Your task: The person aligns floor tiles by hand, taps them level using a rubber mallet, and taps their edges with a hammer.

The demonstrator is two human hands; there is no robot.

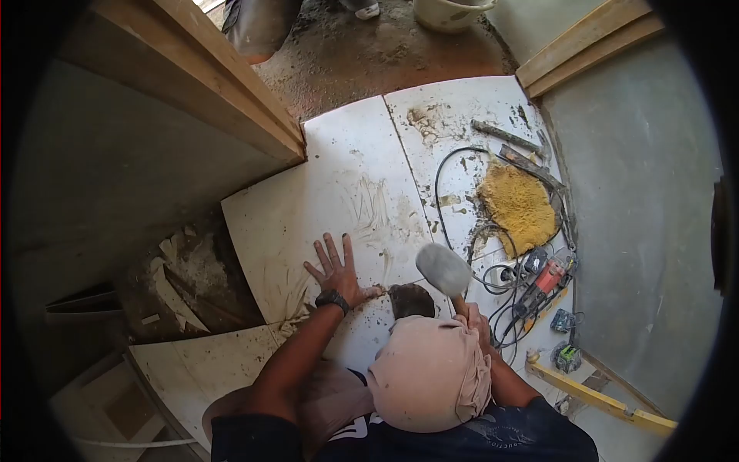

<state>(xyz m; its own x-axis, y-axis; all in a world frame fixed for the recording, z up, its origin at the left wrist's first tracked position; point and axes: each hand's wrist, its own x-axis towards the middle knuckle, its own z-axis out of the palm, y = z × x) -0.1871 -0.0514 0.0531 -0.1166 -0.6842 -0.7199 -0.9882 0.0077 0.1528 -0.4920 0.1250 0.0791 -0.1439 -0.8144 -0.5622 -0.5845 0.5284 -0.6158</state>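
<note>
My left hand [336, 273] lies flat on a large white floor tile [331, 177], fingers spread, with a dark watch on the wrist. Streaks of grey dirt mark the tile around it. In my right hand [475, 325] is the wooden handle of a mallet, partly hidden by the wrapped head in front of the camera. The grey mallet head [444, 269] shows above the tiles, right of the left hand. Between the two hands a dark rounded shape [412, 302] juts out beside the head cloth [431, 373].
At right lie a yellow shaggy cloth [517, 206], a red-and-black power tool [548, 279], black cable and metal bars [508, 135]. A yellow level [600, 391] rests lower right. An untiled gap [196, 285] borders the tiles at left. Beyond the doorway are a bucket [450, 15] and another person's leg [263, 27].
</note>
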